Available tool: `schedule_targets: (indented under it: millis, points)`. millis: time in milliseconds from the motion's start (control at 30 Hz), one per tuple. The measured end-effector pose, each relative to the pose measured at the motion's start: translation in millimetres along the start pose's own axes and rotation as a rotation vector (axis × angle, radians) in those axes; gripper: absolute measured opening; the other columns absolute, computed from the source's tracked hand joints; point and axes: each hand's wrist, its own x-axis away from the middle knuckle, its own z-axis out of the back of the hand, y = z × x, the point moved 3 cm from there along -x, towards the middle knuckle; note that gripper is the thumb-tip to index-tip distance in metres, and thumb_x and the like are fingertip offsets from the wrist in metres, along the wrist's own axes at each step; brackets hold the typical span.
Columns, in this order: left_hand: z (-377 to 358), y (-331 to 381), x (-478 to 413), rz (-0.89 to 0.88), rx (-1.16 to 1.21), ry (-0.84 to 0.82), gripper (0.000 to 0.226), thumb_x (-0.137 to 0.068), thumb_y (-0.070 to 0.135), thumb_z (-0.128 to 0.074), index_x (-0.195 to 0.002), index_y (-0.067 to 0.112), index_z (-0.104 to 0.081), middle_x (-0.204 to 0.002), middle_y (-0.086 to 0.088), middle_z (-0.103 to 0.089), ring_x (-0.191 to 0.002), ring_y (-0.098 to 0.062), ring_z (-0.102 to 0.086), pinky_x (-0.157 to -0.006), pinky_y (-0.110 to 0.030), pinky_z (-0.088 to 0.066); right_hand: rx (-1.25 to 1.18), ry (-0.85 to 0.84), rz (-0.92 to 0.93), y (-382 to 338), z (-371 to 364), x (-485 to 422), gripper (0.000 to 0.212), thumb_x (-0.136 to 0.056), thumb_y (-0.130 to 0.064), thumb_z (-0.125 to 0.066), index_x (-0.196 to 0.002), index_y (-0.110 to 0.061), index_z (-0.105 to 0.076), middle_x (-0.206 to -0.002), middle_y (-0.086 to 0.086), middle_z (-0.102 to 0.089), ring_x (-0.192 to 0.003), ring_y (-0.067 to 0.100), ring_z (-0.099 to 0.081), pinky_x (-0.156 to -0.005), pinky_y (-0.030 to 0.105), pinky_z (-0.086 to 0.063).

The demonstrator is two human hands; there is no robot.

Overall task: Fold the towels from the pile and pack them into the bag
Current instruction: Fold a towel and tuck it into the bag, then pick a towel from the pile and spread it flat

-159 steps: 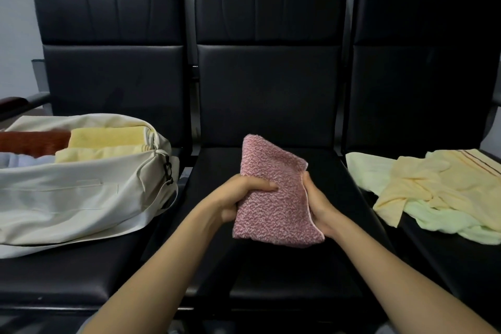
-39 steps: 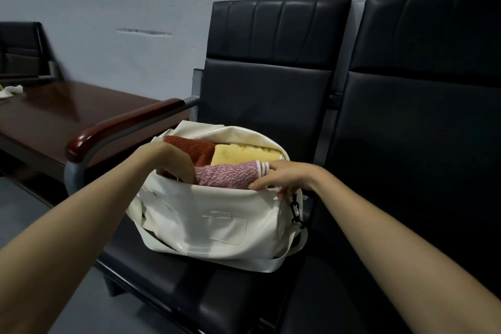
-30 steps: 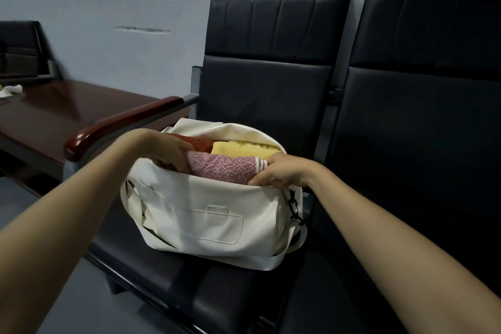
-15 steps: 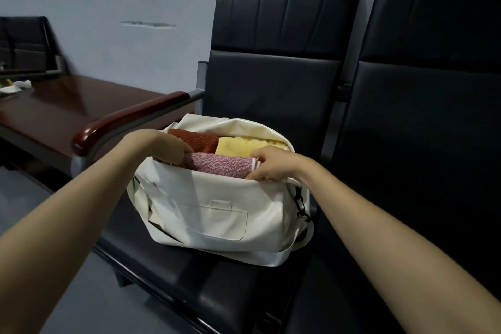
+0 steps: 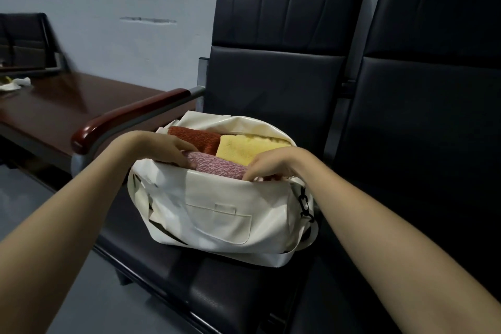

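Observation:
A cream bag [image 5: 217, 214] stands open on the left black seat. Inside it lie a rust-red towel [image 5: 198, 138], a yellow towel [image 5: 244, 148] and, along the near side, a folded pink towel [image 5: 219, 167]. My left hand [image 5: 168, 148] grips the pink towel's left end with its fingers curled down into the bag. At the towel's right end my right hand [image 5: 271, 165] presses down, its fingertips tucked inside the bag's near rim. The towel pile is out of view.
A wooden armrest [image 5: 127, 116] runs just left of the bag. Beyond it is a dark wooden table [image 5: 67, 106] with a crumpled white scrap [image 5: 16, 83] at its far end. A second black seat [image 5: 406, 225] lies to the right.
The folded pink towel went from in front of me into the bag. In the last second both hands have pushed it lower behind the near rim.

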Motion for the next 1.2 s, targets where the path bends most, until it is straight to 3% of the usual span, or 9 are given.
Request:
schedule_targets:
  millis: [133,233,333,400,533,633,733,900,1200]
  points:
    - [-1.0,-9.8,-1.1,0.092,-0.069,0.004,0.026,-0.091,0.038,-0.06,-0.115,0.028,-0.064,-0.119,0.001,-0.062,-0.112,-0.018,-0.057,-0.097,-0.028,-0.045,-0.153,0.097,0.133,3.8,-1.5,-5.4,0.027,-0.093,-0.036,-0.061,-0.101,-0.01,-0.061,-0.103,0.003,-0.062,-0.088,0.017,-0.061,-0.073,0.029,-0.05]
    - [-1.5,-1.7,-9.0,0.215,0.025,-0.108,0.033,-0.09,0.033,-0.063,-0.11,0.008,-0.066,-0.103,-0.01,-0.07,-0.096,-0.025,-0.068,-0.085,-0.034,-0.055,-0.085,0.017,0.048,4.4,-3.9,-8.4,0.031,-0.09,-0.035,-0.063,-0.102,-0.008,-0.071,-0.101,0.005,-0.073,-0.092,0.023,-0.07,-0.085,0.038,-0.057]
    - [-0.5,9.2,-18.2,0.209,-0.269,-0.046,0.043,-0.093,0.046,-0.055,-0.114,0.01,-0.066,-0.108,-0.007,-0.068,-0.098,-0.025,-0.065,-0.087,-0.033,-0.053,0.112,0.171,0.044,-1.3,4.6,-8.8,0.028,-0.086,-0.035,-0.066,-0.076,-0.009,-0.066,-0.073,0.0,-0.063,-0.067,0.018,-0.058,-0.061,0.028,-0.05]
    - [-4.4,18.7,-20.8,0.041,-0.401,0.114,0.029,-0.095,0.034,-0.053,-0.115,0.017,-0.067,-0.111,-0.002,-0.066,-0.101,-0.021,-0.06,-0.088,-0.027,-0.049,0.188,0.355,0.12,-3.9,7.6,-10.3,0.023,-0.084,-0.03,-0.069,-0.08,-0.008,-0.067,-0.072,0.001,-0.056,-0.066,0.016,-0.051,-0.057,0.026,-0.042]
    - [-12.7,10.5,-18.3,-0.261,0.016,0.269,0.036,-0.085,-0.005,-0.057,-0.095,0.026,-0.072,-0.095,0.001,-0.069,-0.091,-0.016,-0.06,-0.082,-0.023,-0.046,0.04,0.453,0.273,12.4,6.7,-8.6,0.013,-0.084,-0.025,-0.072,-0.091,-0.015,-0.068,-0.09,-0.001,-0.066,-0.084,0.014,-0.058,-0.073,0.025,-0.045]
    - [-20.0,2.2,-14.6,-0.297,0.298,0.246,0.019,-0.096,0.017,-0.056,-0.097,0.022,-0.075,-0.092,0.003,-0.069,-0.086,-0.009,-0.06,-0.084,-0.022,-0.047,-0.056,0.387,0.264,24.5,4.3,-7.3,0.025,-0.093,-0.038,-0.06,-0.079,-0.019,-0.069,-0.077,-0.01,-0.063,-0.076,0.006,-0.056,-0.075,0.022,-0.043]
    - [-20.3,11.4,-14.8,-0.255,0.398,0.245,0.042,-0.1,0.041,-0.039,-0.095,0.015,-0.072,-0.083,-0.001,-0.072,-0.081,-0.014,-0.064,-0.082,-0.03,-0.05,-0.1,0.417,0.243,25.0,2.6,-5.6,0.049,-0.1,-0.048,-0.039,-0.093,-0.014,-0.073,-0.091,-0.007,-0.068,-0.089,0.01,-0.061,-0.09,0.026,-0.045]
    - [-20.0,61.0,-0.3,-0.387,0.631,0.251,0.056,-0.1,0.046,-0.031,-0.104,0.002,-0.065,-0.093,-0.016,-0.07,-0.081,-0.022,-0.066,-0.082,-0.031,-0.054,-0.33,0.587,0.26,49.0,10.8,34.4,0.049,-0.101,-0.048,-0.034,-0.095,-0.019,-0.074,-0.102,-0.002,-0.071,-0.096,0.014,-0.064,-0.083,0.027,-0.047]
    - [-134.2,259.1,24.8,-0.603,0.593,-0.018,0.045,-0.1,0.046,-0.038,-0.091,0.011,-0.064,-0.078,-0.004,-0.066,-0.067,-0.015,-0.062,-0.063,-0.024,-0.046,-0.408,0.837,-0.047,192.9,6.1,231.5,0.048,-0.101,-0.049,-0.033,-0.105,-0.019,-0.07,-0.1,-0.004,-0.07,-0.094,0.008,-0.064,-0.079,0.023,-0.044]
